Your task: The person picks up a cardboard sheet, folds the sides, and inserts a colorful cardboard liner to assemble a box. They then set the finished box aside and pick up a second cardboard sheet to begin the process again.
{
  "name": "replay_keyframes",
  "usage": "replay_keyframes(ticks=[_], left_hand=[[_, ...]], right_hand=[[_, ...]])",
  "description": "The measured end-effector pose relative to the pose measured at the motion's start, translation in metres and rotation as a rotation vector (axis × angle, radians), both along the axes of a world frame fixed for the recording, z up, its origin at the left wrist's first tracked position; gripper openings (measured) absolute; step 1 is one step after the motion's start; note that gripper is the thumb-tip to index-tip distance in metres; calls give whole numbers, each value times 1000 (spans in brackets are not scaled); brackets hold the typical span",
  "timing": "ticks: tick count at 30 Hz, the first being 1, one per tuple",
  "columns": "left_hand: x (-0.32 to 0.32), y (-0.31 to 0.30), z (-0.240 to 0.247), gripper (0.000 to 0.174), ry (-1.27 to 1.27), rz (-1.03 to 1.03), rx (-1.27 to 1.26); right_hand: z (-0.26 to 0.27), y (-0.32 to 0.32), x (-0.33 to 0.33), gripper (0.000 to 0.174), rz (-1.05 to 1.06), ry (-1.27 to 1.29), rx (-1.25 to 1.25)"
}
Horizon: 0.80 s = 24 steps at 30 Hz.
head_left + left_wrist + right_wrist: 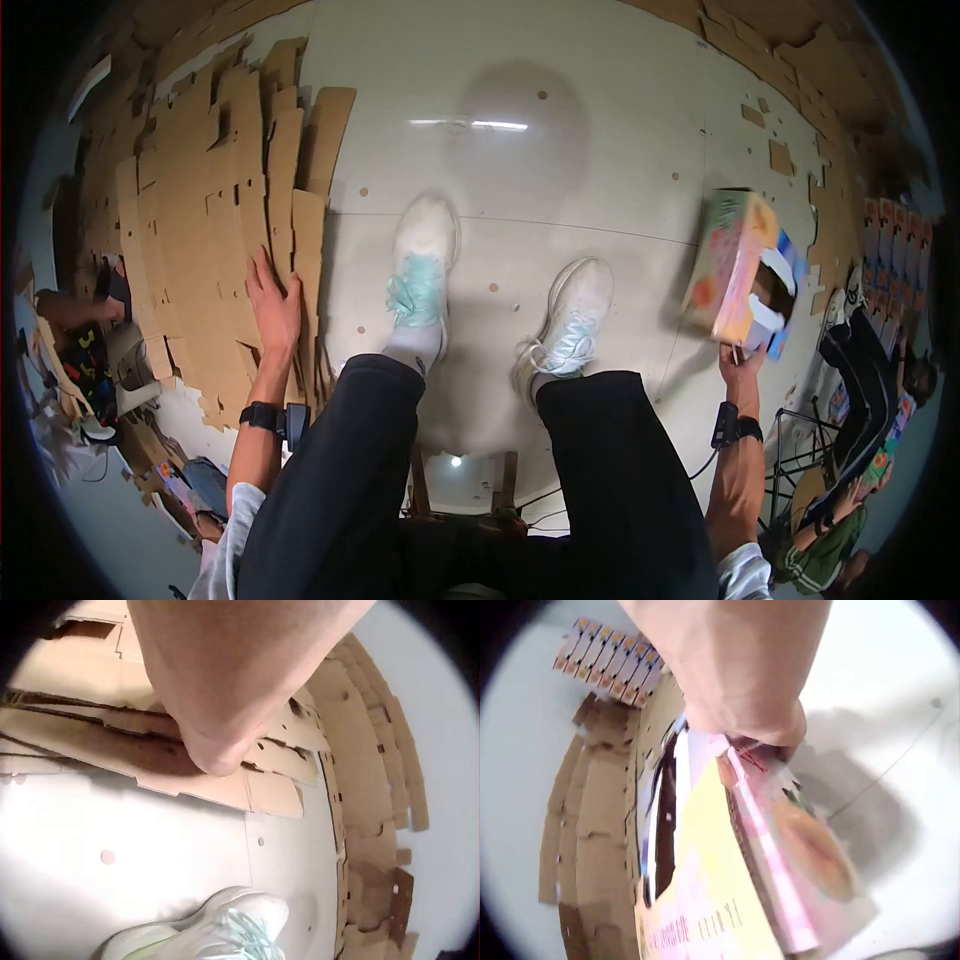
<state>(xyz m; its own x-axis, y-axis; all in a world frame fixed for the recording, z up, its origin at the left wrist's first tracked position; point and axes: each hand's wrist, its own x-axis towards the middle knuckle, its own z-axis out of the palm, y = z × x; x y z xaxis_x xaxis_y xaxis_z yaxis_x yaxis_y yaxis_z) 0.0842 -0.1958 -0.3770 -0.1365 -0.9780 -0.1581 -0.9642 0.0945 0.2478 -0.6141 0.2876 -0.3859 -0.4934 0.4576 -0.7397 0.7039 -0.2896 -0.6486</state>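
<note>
In the head view my left hand (274, 308) lies with fairly straight fingers over the near edge of a layered stack of flat brown cardboard sheets (205, 250). The left wrist view shows that hand (214, 746) against the sheet edges (217, 787), its fingers mostly hidden. On the other side, my right hand (741, 366) grips the near end of a colourful printed cardboard box (728, 262). The box is tilted and slightly blurred, with a torn-looking opening along one side. In the right wrist view, its pink and yellow panels (712, 855) extend from beneath the hand (742, 712).
White shoes (424, 250) stand on the pale floor (500, 330) between the hands. More brown cardboard (830, 230) lines the right side, with small scraps (781, 157) nearby. A row of printed boxes (895, 250) and a seated person (865, 380) are at the far right.
</note>
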Motion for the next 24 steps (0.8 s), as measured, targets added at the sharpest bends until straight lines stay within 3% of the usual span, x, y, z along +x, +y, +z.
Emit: replay_keyframes(ticks=[2,4,10,15,18,21,22,24], left_hand=[[-3,4,3,76,-34,5,-26],[-4,5,1,77,-127,-47,-44],[-16,-4,12,70,-160,15,-14],[8,-16,21,47,-223,-24,-174],[19,-26,44,41,-238,44,-136],[-20,-26,103,37,-305,33,-105],[-30,-22,106,36,-115,54,-157],[-51,-20,115,36,-50,-72,-206]], right_hand=[[-27,61,-10,50,94,7,-90],[-25,65,4,42,166,-141,-118],[-28,26,56,33,469,-282,-127],[-26,3,67,23,752,-294,51],[-33,-1,71,21,827,-266,171],[-46,-1,67,20,816,-244,154],[-48,-11,69,21,824,-223,160],[-43,-30,68,23,907,-176,163]])
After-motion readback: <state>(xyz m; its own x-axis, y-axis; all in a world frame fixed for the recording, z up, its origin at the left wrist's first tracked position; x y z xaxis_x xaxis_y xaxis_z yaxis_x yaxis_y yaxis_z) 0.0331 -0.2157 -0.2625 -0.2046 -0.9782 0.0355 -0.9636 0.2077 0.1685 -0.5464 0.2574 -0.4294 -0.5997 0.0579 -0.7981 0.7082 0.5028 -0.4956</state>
